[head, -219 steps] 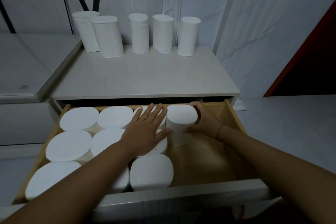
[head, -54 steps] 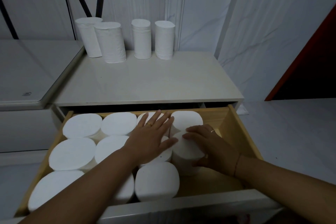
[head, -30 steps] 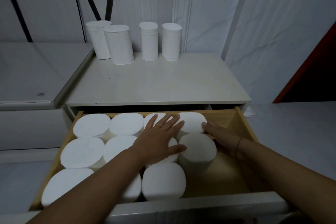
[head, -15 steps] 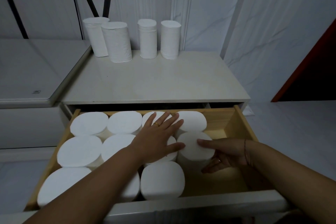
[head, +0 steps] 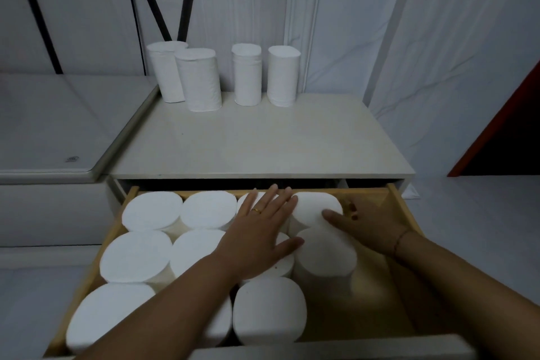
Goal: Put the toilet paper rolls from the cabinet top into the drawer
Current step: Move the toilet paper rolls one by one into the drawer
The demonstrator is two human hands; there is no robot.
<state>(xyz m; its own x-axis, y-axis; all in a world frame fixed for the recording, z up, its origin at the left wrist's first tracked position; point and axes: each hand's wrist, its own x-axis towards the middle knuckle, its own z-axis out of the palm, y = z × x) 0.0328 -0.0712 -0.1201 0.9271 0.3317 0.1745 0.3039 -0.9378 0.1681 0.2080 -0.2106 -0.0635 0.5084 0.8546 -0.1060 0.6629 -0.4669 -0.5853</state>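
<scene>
Several white toilet paper rolls [head: 201, 79] stand upright at the back of the beige cabinet top [head: 263, 143]. Below it the wooden drawer [head: 404, 213] is pulled out and packed with several upright rolls. My left hand [head: 260, 231] lies flat with straight fingers on the rolls of the third column. My right hand [head: 368, 223] is on the right side of the two rolls in the fourth column, the back one [head: 312, 207] and the one in front of it [head: 324, 254]. Its thumb lies on the back roll's top and its fingers touch the side.
The drawer's right part and front right corner [head: 377, 310] show bare wood. A low grey padded surface [head: 58, 126] adjoins the cabinet on the left. White marble-look walls rise behind, and a red door frame [head: 496, 117] stands at the right.
One roll went from the cabinet top into the drawer's fourth column. In the last second my right hand slid from that roll's front right side back up to its far right side. My left hand stayed put.
</scene>
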